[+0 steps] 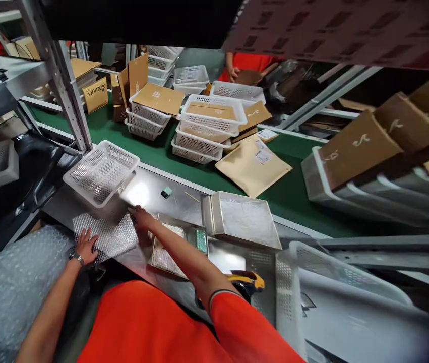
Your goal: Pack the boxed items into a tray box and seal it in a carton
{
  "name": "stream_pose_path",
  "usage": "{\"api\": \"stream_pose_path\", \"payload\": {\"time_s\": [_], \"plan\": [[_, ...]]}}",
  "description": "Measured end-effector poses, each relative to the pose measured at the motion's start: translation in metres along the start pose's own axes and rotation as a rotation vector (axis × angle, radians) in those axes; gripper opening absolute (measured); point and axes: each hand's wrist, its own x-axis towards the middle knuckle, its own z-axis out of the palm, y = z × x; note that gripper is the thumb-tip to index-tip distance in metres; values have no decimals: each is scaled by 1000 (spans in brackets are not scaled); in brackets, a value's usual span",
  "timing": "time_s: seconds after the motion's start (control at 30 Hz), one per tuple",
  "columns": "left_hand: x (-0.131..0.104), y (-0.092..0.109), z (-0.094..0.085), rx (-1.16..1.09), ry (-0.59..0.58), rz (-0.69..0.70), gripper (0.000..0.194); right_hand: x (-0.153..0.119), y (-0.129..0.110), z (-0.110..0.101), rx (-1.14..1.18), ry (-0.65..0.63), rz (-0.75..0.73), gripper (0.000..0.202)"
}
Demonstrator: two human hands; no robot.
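left hand (pixel 86 246) flat on bubble wrap sheet (pixel 114 235), grip loose, fingers spread. right hand (pixel 141 219) at sheet's upper right edge; can't tell whether grip is closed on it. sheet on metal worktop (pixel 146 189), just below white basket (pixel 103 171). open box (pixel 169 247) under right forearm.

a green conveyor belt (pixel 161 156) behind metal uprights (pixel 65 85).
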Motion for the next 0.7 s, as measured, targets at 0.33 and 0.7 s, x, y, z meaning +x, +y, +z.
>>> {"api": "stream_pose_path", "payload": {"time_s": [0.33, 0.7], "plan": [[39, 30, 40, -204, 75, 188, 66, -10, 16, -26, -22, 127, 250, 62], [88, 76, 30, -571, 151, 189, 82, 15, -44, 51, 19, -1, -6, 62]]}}
